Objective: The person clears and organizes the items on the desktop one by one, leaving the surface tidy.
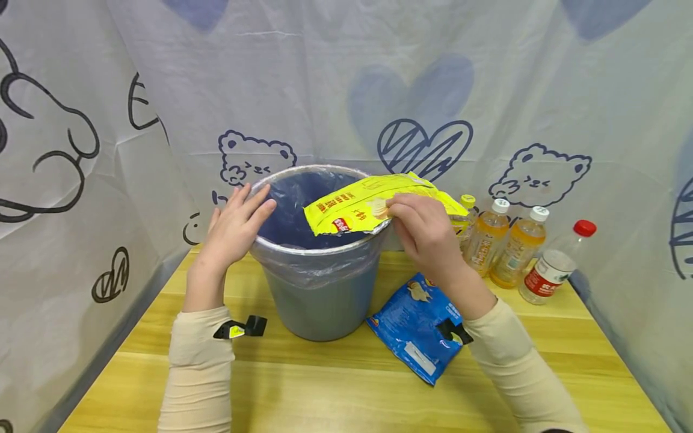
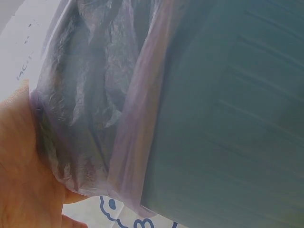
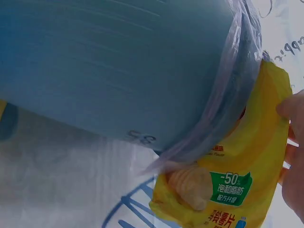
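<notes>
A yellow chip bag (image 1: 352,207) lies slantwise over the right side of a grey trash can (image 1: 325,307). My right hand (image 1: 425,234) pinches the bag near its lower edge, and its printed front (image 3: 228,190) hangs past the rim in the right wrist view. On the can's left rim rests my left hand (image 1: 233,225), fingers spread and fairly straight. The left wrist view shows that hand (image 2: 28,161) against the clear plastic liner (image 2: 95,95) folded over the rim. Below my right hand, a blue chip bag (image 1: 408,337) lies flat on the wooden table.
Several bottles stand at the right back of the table, among them two with orange drink (image 1: 517,249) and white caps and one with a red cap (image 1: 552,264). A printed cloth (image 1: 325,90) hangs behind the table and along its sides.
</notes>
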`<state>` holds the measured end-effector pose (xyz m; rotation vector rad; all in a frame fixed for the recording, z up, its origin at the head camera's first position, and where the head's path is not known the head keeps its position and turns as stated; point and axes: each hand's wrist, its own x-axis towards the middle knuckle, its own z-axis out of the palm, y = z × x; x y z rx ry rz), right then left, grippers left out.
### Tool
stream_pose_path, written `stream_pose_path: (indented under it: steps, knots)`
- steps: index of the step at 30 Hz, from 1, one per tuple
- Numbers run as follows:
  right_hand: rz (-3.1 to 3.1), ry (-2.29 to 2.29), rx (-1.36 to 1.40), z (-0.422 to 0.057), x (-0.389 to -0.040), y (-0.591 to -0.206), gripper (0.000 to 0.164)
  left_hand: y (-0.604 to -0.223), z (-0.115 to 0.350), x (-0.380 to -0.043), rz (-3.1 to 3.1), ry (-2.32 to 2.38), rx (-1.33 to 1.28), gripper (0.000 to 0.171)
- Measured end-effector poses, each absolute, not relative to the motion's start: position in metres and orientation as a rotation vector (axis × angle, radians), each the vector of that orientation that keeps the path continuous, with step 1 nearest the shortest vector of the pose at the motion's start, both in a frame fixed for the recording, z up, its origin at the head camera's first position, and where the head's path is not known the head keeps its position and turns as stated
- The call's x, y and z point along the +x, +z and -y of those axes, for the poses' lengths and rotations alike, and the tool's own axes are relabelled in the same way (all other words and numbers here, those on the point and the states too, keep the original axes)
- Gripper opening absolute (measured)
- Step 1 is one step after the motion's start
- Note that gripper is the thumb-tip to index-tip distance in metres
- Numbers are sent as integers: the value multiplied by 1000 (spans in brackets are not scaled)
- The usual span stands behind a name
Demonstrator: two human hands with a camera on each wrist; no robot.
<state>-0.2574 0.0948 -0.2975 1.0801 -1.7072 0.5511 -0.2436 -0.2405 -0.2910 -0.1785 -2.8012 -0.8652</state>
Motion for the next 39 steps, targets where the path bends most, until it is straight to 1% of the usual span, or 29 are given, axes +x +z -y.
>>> stream_pose_path:
  steps: [9,14,15,18,20,22,26,28,31,34,37,39]
  knots:
    - [1834,550,1308,-86,-262,-301,22,-292,239,-244,2797,-874,-169,74]
    - [1961,572,1382,-85,-262,-299,21,-292,239,-245,2793,-878,-171,74]
    - [2003,578,1393,-85,-261,-298,26,-292,239,-245,2793,-880,-172,74]
    - [2125,575,1417,-85,-259,-296,49,-291,239,-244,2793,-889,-180,74]
    - [2199,544,1419,-85,-258,-295,61,-291,239,-244,2793,-890,-188,74]
    - [2246,506,1420,-84,-257,-293,68,-290,239,-244,2793,-890,-193,74]
    - [2300,429,1422,-80,-255,-289,73,-290,240,-244,2793,-886,-197,73]
    - [2329,405,1429,-76,-255,-286,72,-290,240,-244,2795,-887,-195,73]
    - [2374,376,1445,-70,-253,-282,65,-290,240,-244,2797,-888,-194,73]
    - [2411,371,1468,-62,-250,-277,49,-291,240,-244,2796,-886,-193,73]
    - [2431,379,1486,-56,-249,-274,44,-291,240,-244,2793,-884,-192,73]
    - [2445,384,1496,-52,-248,-273,47,-291,240,-244,2793,-884,-192,73]
